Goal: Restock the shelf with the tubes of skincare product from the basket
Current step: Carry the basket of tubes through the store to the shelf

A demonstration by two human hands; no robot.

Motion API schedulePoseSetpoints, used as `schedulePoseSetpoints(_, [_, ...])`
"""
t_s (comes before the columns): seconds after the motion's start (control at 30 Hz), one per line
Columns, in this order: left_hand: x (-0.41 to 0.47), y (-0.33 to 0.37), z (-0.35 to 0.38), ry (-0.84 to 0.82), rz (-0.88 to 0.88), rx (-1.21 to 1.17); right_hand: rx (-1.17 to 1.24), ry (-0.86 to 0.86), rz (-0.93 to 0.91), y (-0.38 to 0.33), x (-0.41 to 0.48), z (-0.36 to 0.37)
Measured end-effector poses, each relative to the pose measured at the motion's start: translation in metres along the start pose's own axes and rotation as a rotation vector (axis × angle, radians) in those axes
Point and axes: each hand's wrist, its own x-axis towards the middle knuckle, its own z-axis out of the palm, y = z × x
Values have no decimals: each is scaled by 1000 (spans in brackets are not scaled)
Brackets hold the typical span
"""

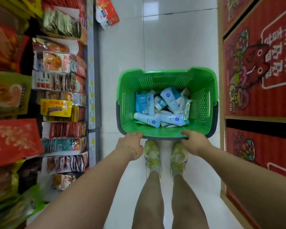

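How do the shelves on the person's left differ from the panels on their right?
The shelves are packed with many overlapping snack packets in red, yellow and white; the red panels carry no goods, only printed cartoon art and white lettering. The shelves have a grey price-label strip along the front; the panels are framed in wood. Both line the white-tiled aisle where the green basket sits.

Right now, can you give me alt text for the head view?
Both hands, left and right, grip the near rim of a green basket full of blue skincare tubes, standing on a white tiled aisle floor. Snack packets fill the left shelving.
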Motion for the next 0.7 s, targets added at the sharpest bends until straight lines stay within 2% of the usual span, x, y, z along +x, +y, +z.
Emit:
schedulePoseSetpoints(0.13, [8, -2, 5, -71, -12, 39, -88, -72, -4, 4, 2, 7])
schedulePoseSetpoints(0.33, [21, 0, 14, -144, -13, -102, -173, -90, -31, 8, 8, 10])
schedulePoseSetpoints(0.4, [21, 1, 14, -121, -14, -111, -198, -60, -52, 8, 9, 9])
schedulePoseSetpoints(0.53, [15, 6, 7, -53, -6, 44, -310, -30, -82, 5, 7, 4])
schedulePoseSetpoints(0.7, [4, 14, -14, 152, 12, 205, -411, 85, -138, -6, -6, -9])
